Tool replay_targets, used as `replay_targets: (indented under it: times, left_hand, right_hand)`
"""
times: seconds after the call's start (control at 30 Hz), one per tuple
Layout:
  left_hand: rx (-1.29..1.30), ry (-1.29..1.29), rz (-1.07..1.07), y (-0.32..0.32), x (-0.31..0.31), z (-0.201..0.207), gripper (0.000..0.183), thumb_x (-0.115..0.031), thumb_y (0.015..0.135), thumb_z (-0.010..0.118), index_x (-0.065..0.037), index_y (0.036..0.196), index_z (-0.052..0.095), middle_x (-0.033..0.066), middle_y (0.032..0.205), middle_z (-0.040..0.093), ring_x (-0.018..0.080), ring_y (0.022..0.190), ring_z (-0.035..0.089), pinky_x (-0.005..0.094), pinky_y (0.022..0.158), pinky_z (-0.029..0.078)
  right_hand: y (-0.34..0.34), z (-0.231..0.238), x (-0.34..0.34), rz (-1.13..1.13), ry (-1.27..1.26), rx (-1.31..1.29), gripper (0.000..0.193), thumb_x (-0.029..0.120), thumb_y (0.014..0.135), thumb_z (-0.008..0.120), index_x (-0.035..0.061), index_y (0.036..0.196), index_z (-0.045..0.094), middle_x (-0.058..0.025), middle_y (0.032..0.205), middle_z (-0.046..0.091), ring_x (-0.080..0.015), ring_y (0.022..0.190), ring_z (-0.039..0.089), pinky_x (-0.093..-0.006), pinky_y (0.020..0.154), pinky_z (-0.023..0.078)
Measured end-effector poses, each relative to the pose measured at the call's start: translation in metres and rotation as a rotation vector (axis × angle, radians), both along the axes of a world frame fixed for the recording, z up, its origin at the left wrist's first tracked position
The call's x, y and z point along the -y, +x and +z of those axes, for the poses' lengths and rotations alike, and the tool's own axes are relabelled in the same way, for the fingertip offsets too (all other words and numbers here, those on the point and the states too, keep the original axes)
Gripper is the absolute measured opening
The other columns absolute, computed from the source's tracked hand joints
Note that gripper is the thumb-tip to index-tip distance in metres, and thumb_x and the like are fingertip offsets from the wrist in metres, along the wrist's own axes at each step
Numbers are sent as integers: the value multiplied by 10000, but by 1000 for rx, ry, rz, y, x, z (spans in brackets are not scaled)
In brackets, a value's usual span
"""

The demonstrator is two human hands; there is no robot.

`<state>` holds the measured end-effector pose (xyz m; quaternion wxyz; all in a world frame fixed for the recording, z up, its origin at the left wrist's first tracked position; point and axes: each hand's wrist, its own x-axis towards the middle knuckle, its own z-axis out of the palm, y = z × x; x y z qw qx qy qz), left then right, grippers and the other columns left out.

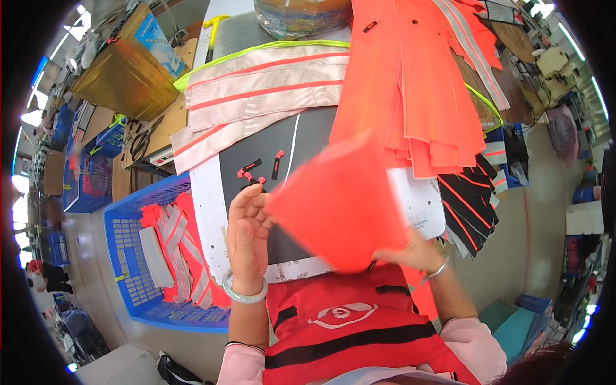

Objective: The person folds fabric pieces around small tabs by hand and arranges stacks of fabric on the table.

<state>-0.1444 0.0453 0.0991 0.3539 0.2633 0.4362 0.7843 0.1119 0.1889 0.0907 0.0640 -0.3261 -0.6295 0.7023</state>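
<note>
A bright orange-red fabric piece (pixel 343 202), smeared by motion, hangs over the work table in front of me. My right hand (pixel 414 253) pinches its lower right edge, where a small black tab shows by the fingers. My left hand (pixel 247 221) is raised beside the piece's left corner, its fingers loosely curled and apart, with nothing seen in them. Just beyond that hand, several small black tabs (pixel 276 165) with pinkish-red ends lie on the dark grey table top (pixel 308 138).
Pale strips with orange lines (pixel 266 77) and long orange fabric panels (pixel 410 96) cover the far table. A blue basket (pixel 138 298) of cut pieces stands at left. Black striped strips (pixel 471 208) hang off the right edge. Scissors (pixel 140 144) lie on a side bench.
</note>
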Motion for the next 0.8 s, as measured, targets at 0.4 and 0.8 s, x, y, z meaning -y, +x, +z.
replay_targets:
  times: [0.4,0.8]
  left_hand:
    - [-986,-588,134,30,45,-95,264,-83,772,729,-38,1025,669,119,1079,654,318,1036,601,406,907,453]
    - [-1047,-567,185,33,40,-106,162,-57,761,727,-63,921,699,68,1028,664,280,1049,606,396,909,431]
  right_hand:
    - [-127,167,-362,-409,1372,202,586,291,741,786,8,1217,594,-155,1105,681,-275,1002,649,-372,877,507]
    - [-272,-130,-211,180,1735,219,484,96,828,593,45,1304,522,-220,1338,516,-364,1159,548,-422,970,459]
